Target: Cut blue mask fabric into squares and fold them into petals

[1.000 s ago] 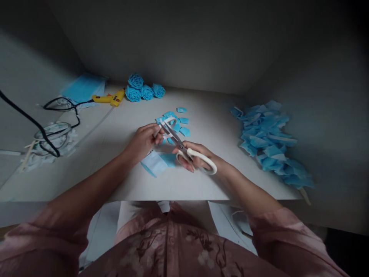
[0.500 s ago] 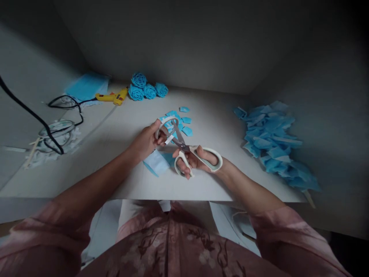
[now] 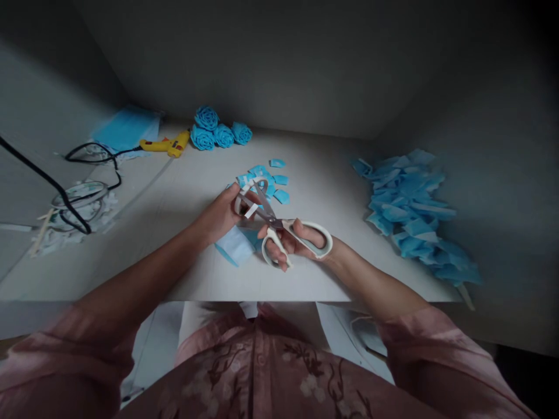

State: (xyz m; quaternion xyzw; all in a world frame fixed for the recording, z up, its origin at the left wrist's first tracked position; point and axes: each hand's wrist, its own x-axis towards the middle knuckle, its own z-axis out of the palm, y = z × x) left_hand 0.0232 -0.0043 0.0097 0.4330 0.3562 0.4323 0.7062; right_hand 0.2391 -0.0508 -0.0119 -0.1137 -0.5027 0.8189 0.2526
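Observation:
My left hand (image 3: 220, 214) pinches a thin white roll of tape (image 3: 240, 199), with a short white strip (image 3: 251, 210) hanging off it. Fingers of my right hand (image 3: 299, 243) pass through the pale handles of a pair of scissors (image 3: 276, 223). The blades are spread and point at the roll, close to the strip; whether they touch it I cannot tell. Beneath my hands lies a light blue piece of fabric (image 3: 236, 245), partly covered. Several small blue cut pieces (image 3: 280, 180) lie just beyond the roll, some hidden behind it.
Several blue fabric roses (image 3: 223, 136) stand at the back, beside a yellow glue gun (image 3: 168, 144) with a black cord (image 3: 52, 183). Blue sheets (image 3: 126, 128) lie back left, and a ring-shaped item with white scraps (image 3: 82, 195) left. Crumpled blue fabric (image 3: 406, 203) is heaped right.
The view has shifted slightly. The scissors and the roll stay close together, with the blades still apart; the white strip sits slightly lower and further left.

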